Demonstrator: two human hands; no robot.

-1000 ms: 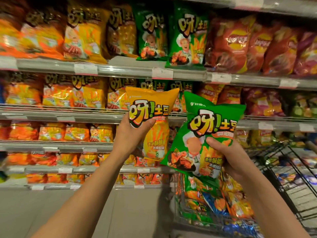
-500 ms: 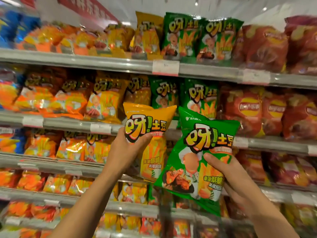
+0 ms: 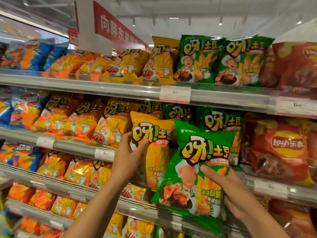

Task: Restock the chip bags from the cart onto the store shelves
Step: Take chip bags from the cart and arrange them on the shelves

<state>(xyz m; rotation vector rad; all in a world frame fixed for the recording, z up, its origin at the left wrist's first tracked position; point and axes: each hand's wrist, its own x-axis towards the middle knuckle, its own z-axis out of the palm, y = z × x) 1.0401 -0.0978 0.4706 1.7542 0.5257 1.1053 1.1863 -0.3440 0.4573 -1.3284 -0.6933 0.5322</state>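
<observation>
Left hand [image 3: 127,158] fingers grasping yellow bag [image 3: 153,148]; right hand [image 3: 228,191] fingers grasping green bag [image 3: 197,170]. Both bags up near second shelf [image 3: 72,146]. Match colors: yellow to yellow row [image 3: 111,127], green to green row [image 3: 216,121]. Slide in upright, no squashing.

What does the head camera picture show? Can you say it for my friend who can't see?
Two hands hold chip bags up to packed store shelves: the left hand grips a yellow bag, and the right hand grips a green bag. Matching green bags stand on the top shelf, beside red bags.
</observation>
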